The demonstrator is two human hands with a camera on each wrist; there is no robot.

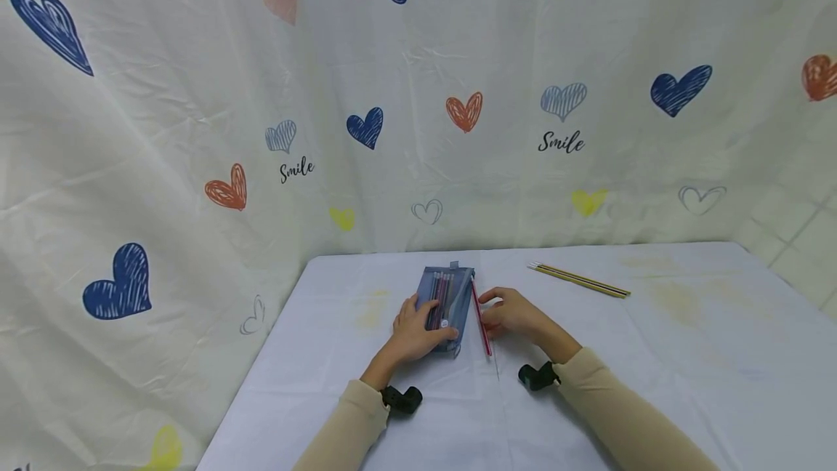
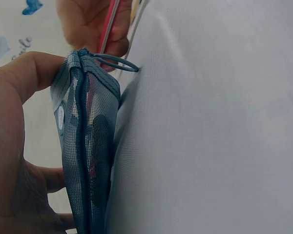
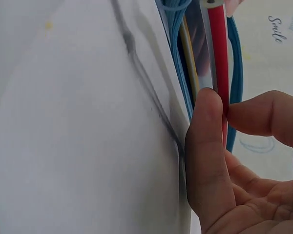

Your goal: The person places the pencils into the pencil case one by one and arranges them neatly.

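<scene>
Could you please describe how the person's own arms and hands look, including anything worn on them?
Both the left hand and the right hand are bare, with no gloves. The left sleeve and right sleeve are long, plain beige. A small black camera sits at the left wrist and another at the right.

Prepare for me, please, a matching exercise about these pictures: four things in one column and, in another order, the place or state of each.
Things
1. Blue mesh pencil case
2. Slim red pencil with a pale stripe
3. Yellow-and-black striped pencils
4. Bare left hand

Places or states
A. Lying to the right of the case in the head view, apart from it
B. Resting on the case
C. Has several long, slim pencils inside
D. Pinched in the bare right hand

Right pairs: 1-C, 2-D, 3-A, 4-B
</scene>
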